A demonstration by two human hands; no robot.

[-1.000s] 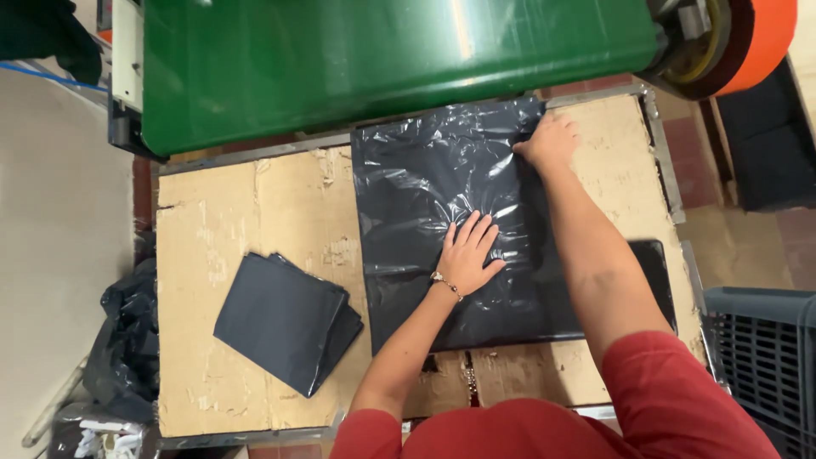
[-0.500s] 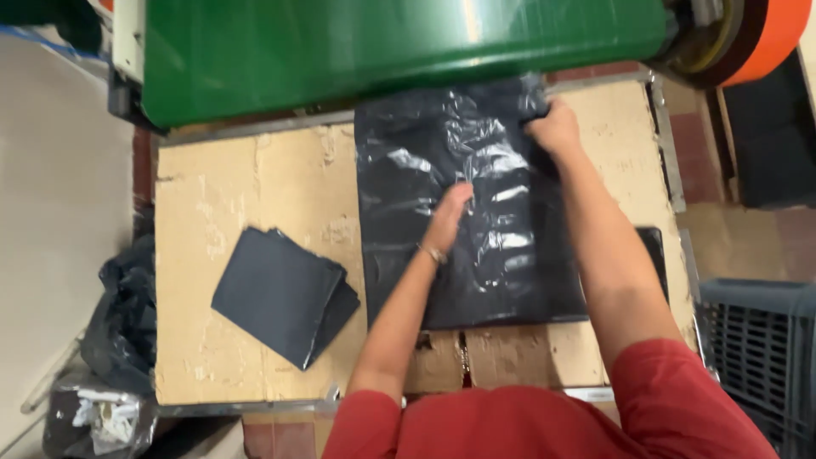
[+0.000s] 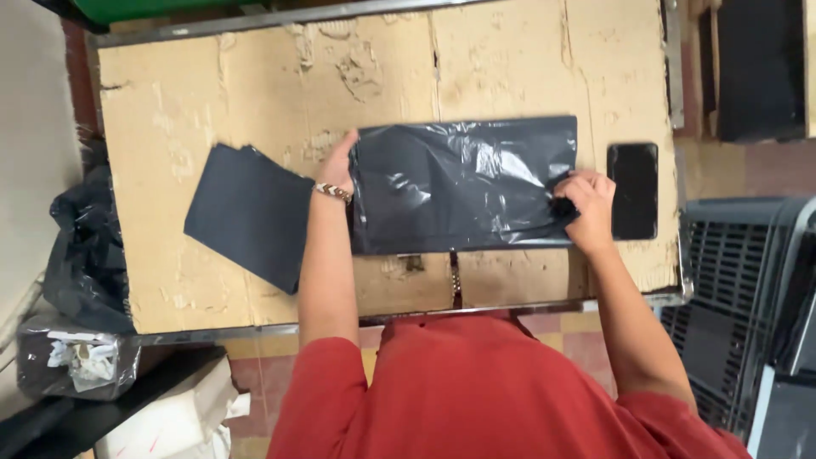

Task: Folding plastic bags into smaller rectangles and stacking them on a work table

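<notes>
On cardboard table (image 3: 212, 102): left hand (image 3: 340, 166) flat at black bag (image 3: 463, 183) edge; right hand (image 3: 586, 200) pinching opposite edge.

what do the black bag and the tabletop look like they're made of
Bag: thin plastic film, likely; glossy, with crinkles and white highlights. The left hand and right hand press on its two ends.
Tabletop: looks like brown cardboard in a metal frame; matte, with torn, peeling patches and seams between sheets.
</notes>
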